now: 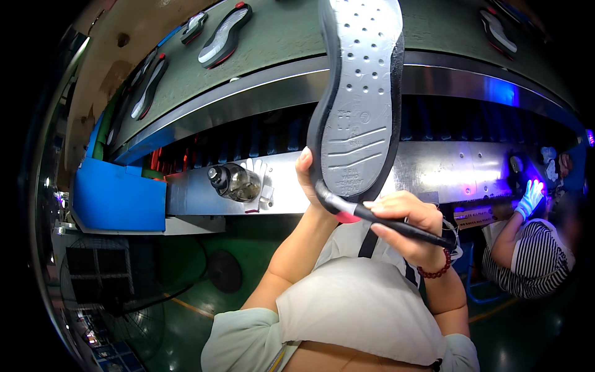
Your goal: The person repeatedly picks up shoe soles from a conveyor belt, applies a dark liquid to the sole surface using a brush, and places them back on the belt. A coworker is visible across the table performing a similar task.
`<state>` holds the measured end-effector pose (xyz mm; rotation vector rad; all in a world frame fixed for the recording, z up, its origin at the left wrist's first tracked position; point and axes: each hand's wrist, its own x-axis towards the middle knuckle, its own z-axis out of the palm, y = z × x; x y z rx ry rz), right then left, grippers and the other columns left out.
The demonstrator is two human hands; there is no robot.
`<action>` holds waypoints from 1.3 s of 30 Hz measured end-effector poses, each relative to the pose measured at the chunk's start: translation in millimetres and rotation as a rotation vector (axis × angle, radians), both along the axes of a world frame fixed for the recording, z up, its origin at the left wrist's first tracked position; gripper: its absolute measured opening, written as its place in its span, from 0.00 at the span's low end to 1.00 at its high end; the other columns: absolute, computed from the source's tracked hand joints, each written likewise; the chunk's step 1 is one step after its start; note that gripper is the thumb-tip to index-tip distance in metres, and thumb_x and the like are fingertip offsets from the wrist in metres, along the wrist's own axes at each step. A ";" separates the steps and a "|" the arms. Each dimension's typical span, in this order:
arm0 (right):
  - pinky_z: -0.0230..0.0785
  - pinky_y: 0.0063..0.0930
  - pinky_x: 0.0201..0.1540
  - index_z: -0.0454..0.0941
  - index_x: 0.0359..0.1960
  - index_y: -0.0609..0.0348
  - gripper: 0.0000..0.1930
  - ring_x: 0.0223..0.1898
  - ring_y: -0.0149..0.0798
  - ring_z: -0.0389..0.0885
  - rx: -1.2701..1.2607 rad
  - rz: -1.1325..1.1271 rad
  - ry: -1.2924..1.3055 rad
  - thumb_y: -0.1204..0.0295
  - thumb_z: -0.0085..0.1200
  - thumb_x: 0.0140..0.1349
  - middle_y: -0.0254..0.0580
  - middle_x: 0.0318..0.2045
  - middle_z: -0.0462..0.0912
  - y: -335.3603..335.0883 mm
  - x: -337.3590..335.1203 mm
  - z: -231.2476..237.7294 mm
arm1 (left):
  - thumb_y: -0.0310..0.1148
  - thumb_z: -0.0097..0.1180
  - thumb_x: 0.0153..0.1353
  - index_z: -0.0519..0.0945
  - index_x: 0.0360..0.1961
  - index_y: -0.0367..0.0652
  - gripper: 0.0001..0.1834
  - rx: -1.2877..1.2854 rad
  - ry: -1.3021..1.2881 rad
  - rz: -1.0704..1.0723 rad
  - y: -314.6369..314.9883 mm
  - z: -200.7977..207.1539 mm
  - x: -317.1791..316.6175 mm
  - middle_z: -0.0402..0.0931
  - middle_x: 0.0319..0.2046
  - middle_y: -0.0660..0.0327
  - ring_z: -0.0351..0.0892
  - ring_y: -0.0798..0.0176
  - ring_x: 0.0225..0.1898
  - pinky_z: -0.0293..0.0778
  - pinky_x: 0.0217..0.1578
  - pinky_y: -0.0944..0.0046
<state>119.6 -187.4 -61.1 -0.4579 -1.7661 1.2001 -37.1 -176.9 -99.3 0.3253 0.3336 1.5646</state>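
Observation:
Upright before me stands a large shoe sole (pixel 356 118), grey and dimpled inside with a black raised rim and a pinkish-red patch at its lower end. My left hand (pixel 307 180) grips it by the lower left edge; most of those fingers are hidden behind it. Wrapped in my right hand (pixel 412 226) is a brush (pixel 403 230) with a black handle and a silvery metal collar. Its tip meets the rim at the sole's lower left, where bristles are hard to make out.
Beyond the metal ledge (pixel 427 167), a green conveyor belt (pixel 285 37) carries several soles (pixel 226 37). A glass jar with a black top (pixel 238 181) stands on the ledge at left, near a blue box (pixel 118 195). To the right sits a co-worker in stripes (pixel 539 254), wearing a pale glove.

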 end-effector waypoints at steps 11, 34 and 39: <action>0.67 0.22 0.37 0.75 0.30 0.68 0.09 0.32 0.34 0.76 -0.240 -0.043 0.094 0.82 0.54 0.44 0.48 0.31 0.78 1.8 7.7 -0.5 | 0.52 0.42 0.49 0.65 0.46 0.37 0.31 0.025 -0.033 0.080 9.3 3.0 -5.4 0.67 0.43 0.50 0.70 0.54 0.41 0.67 0.42 0.55; 0.67 0.26 0.37 0.77 0.28 0.60 0.10 0.32 0.37 0.77 -0.029 0.264 -0.090 0.78 0.59 0.40 0.43 0.28 0.79 25.7 19.7 17.0 | 0.41 0.46 0.46 0.67 0.44 0.32 0.27 0.282 -0.149 -0.082 19.4 15.0 -26.2 0.70 0.41 0.47 0.73 0.52 0.39 0.70 0.41 0.57; 0.67 0.26 0.35 0.77 0.28 0.62 0.09 0.31 0.38 0.77 0.031 0.185 -0.185 0.79 0.58 0.41 0.43 0.27 0.78 34.6 15.9 12.2 | 0.42 0.45 0.47 0.66 0.46 0.31 0.28 0.175 -0.162 -0.219 25.1 18.8 -24.7 0.70 0.41 0.47 0.73 0.52 0.39 0.70 0.42 0.58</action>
